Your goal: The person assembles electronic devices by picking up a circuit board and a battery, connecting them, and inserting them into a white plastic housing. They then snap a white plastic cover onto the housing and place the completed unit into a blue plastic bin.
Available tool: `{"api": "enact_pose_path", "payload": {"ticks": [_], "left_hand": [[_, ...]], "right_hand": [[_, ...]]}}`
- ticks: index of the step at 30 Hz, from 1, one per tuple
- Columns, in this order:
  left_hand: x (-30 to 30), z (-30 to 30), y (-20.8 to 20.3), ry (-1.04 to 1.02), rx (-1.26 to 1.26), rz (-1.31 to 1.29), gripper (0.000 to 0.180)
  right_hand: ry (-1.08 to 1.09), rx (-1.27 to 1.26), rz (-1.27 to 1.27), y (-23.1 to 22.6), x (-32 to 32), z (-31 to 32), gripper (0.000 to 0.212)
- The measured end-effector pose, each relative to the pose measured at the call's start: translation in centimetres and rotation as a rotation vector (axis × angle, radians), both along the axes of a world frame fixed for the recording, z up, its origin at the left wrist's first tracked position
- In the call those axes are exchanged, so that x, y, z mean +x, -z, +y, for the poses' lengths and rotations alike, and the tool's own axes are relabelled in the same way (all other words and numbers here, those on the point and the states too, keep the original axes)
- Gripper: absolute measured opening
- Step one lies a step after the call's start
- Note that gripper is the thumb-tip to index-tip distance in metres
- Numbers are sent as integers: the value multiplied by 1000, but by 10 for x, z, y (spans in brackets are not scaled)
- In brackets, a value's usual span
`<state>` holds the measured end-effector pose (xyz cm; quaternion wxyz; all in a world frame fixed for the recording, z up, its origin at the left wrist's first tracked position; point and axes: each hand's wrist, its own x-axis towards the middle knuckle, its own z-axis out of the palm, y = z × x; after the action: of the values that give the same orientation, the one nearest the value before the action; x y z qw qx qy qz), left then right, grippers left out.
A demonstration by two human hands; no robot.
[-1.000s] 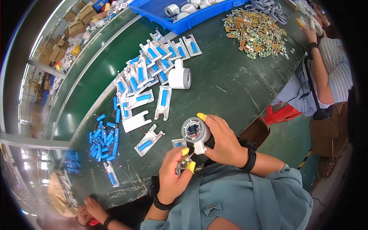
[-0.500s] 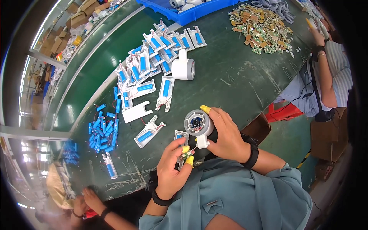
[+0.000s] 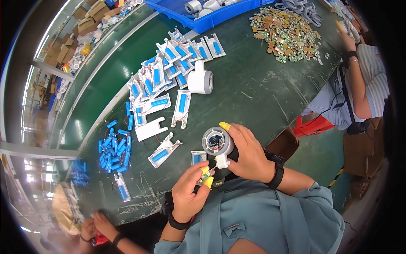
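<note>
My right hand (image 3: 252, 157), with yellow finger cots on its fingertips, is closed round a white round housing (image 3: 218, 142) with a grey rim. Its open face shows a dark part and wires inside, and its short neck points toward me. Just below the neck, my left hand (image 3: 189, 192) pinches a small green circuit board (image 3: 205, 177) between yellow-covered fingertips. A thin wire runs between the board and the neck. Beside my left fingers lies a white handle shell (image 3: 198, 157) with a blue battery in it, partly hidden by the hand.
Several handle shells with blue batteries (image 3: 156, 76) are heaped ahead, next to another white housing (image 3: 200, 81). Loose blue batteries (image 3: 115, 150) lie at left. Circuit boards (image 3: 285, 34) are piled far right, near a blue bin (image 3: 198, 25). Co-workers' hands (image 3: 349, 40) show at the edges.
The housing and both hands sit slightly lower in view. My left fingers still pinch the board, and my right hand keeps its hold on the housing.
</note>
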<state>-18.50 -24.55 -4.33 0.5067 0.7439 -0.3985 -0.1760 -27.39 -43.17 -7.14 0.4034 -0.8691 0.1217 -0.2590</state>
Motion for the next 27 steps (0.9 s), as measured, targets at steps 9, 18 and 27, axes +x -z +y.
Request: {"api": "enact_pose_path", "payload": {"ticks": [9, 18, 27], "left_hand": [[-2, -1, -1, 7, 13, 0, 31], [-1, 2, 2, 23, 7, 37, 34], [2, -10, -8, 34, 75, -33, 32]], "right_hand": [[-5, 2, -1, 4, -2, 1, 78], [-5, -3, -3, 4, -1, 2, 78], [-12, -11, -20, 1, 2, -7, 78]]}}
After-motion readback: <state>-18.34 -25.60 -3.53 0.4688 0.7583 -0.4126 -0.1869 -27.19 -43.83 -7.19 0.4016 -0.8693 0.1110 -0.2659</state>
